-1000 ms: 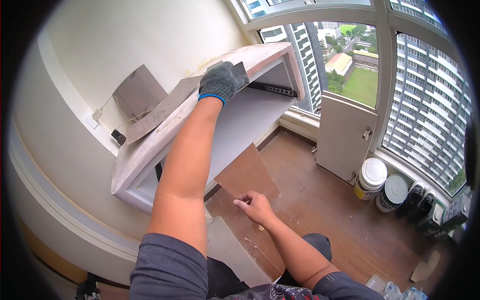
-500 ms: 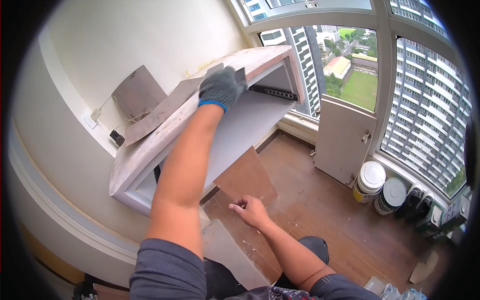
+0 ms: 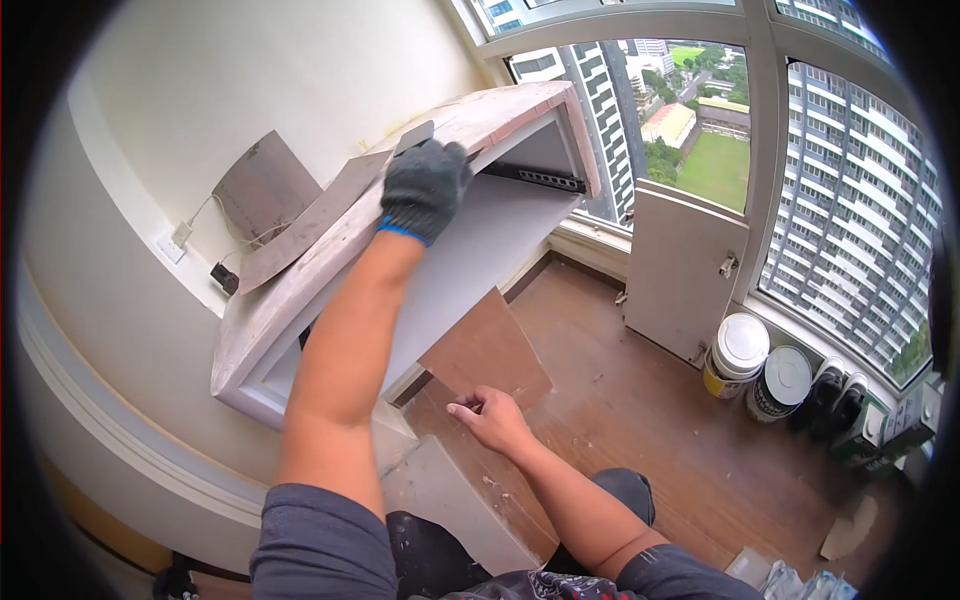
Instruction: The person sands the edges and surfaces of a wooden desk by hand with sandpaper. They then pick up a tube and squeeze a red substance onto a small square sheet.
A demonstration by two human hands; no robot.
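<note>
My left hand, in a dark grey knit glove with a blue cuff, is closed over the front edge of the pale cabinet. A flat grey scraper sticks out beyond its fingers, against the worn top; its handle is hidden in the glove. My right hand is bare and hangs low above the floor, fingers curled in and thumb stretched forward. I see nothing held in it. Beneath that hand lies a brown board.
Thin loose sheets rest on the cabinet's rear left, near a cord and socket. A detached door panel leans against the window. Paint pails, dark shoes and cans stand at right. A grey sheet lies by my legs.
My left hand has moved slightly left and toward me along the cabinet edge, the scraper still in it. The view has shifted a little; my right hand looks unchanged.
</note>
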